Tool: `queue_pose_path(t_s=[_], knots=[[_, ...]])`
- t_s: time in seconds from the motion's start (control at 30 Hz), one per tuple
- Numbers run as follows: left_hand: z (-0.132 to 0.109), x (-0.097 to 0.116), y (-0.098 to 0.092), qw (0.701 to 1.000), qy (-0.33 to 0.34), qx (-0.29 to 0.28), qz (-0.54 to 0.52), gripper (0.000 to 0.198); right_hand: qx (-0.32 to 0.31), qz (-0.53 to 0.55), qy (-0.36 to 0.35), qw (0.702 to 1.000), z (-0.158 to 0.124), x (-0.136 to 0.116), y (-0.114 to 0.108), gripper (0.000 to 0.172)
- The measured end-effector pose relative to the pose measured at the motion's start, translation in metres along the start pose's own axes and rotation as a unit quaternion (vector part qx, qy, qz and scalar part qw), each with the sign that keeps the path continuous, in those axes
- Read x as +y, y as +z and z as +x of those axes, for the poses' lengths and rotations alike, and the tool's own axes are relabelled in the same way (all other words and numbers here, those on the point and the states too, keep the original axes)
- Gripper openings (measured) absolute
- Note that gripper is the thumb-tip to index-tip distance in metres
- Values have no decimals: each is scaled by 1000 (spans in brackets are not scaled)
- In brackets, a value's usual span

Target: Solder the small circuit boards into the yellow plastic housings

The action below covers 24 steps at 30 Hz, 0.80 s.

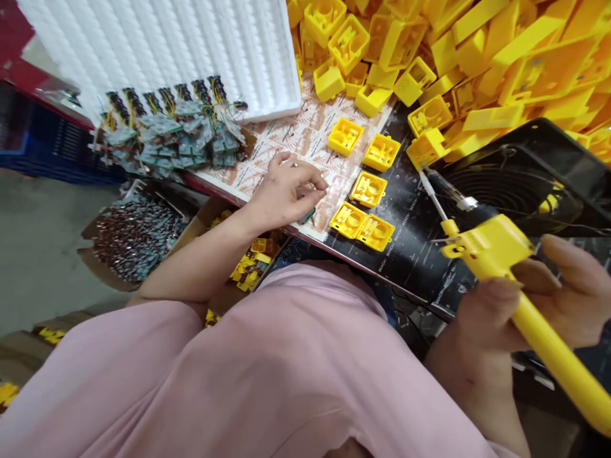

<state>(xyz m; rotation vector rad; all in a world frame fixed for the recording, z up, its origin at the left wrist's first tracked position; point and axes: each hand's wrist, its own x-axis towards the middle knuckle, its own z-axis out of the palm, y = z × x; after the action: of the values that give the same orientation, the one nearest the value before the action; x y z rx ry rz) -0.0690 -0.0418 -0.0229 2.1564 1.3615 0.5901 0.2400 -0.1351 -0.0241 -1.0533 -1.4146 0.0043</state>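
Note:
My right hand [539, 305] is closed around the yellow handle of a soldering iron [506, 248], whose metal tip and thin feed tube point up and left. Over the patterned sheet at the table's front, my left hand [291, 191] is curled with thumb and fingertips together; what is between them I cannot make out. A small dark green piece [308, 216] shows just under it. To the right of this hand lie several small yellow plastic cases, among them one upper case [345, 137], one middle case [368, 189] and an opened two-part case [363, 226].
Yellow cases [382, 51] are heaped at the back right, beside a black fan [515, 172]. Circuit boards with wires [176, 133] lie at the left by a white foam sheet [191, 44]. Below the table edge stands a carton of small metallic parts [138, 235].

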Motion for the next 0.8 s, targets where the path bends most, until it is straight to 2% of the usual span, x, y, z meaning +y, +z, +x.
queue_pose_path(t_s=[0.07, 0.17, 0.27, 0.3, 0.33, 0.47, 0.53, 0.63, 0.73, 0.8], knots=[[-2, 1, -3, 999, 13, -16, -26, 24, 60, 58, 16, 996, 2, 10, 7, 49], [-3, 7, -3, 998, 42, -47, -20, 23, 96, 76, 81, 989, 2, 17, 11, 60], [-2, 15, -2, 996, 51, -75, -2, 19, 97, 22, 95, 990, -2, 11, 5, 36], [-1, 18, -2, 995, 52, -81, 0, 18, 67, 5, 88, 994, -3, 6, 1, 24], [0, 19, -3, 995, 52, -88, 3, 17, 23, -10, 77, 997, -3, 0, -4, 20], [5, 24, -4, 991, 55, -113, 42, 19, -156, -23, 15, 987, -4, -20, -20, 52], [8, 26, -4, 989, 66, -111, 71, 20, -222, -7, -14, 975, -1, -26, -23, 54], [12, 30, -3, 985, 82, -116, 101, 19, -284, 4, -54, 957, 4, -30, -19, 38], [16, 33, -4, 980, 89, -133, 120, 19, -310, -4, -89, 946, 9, -31, -13, 25], [18, 34, -5, 977, 88, -142, 131, 20, -323, -22, -59, 944, 11, -33, -10, 18]])
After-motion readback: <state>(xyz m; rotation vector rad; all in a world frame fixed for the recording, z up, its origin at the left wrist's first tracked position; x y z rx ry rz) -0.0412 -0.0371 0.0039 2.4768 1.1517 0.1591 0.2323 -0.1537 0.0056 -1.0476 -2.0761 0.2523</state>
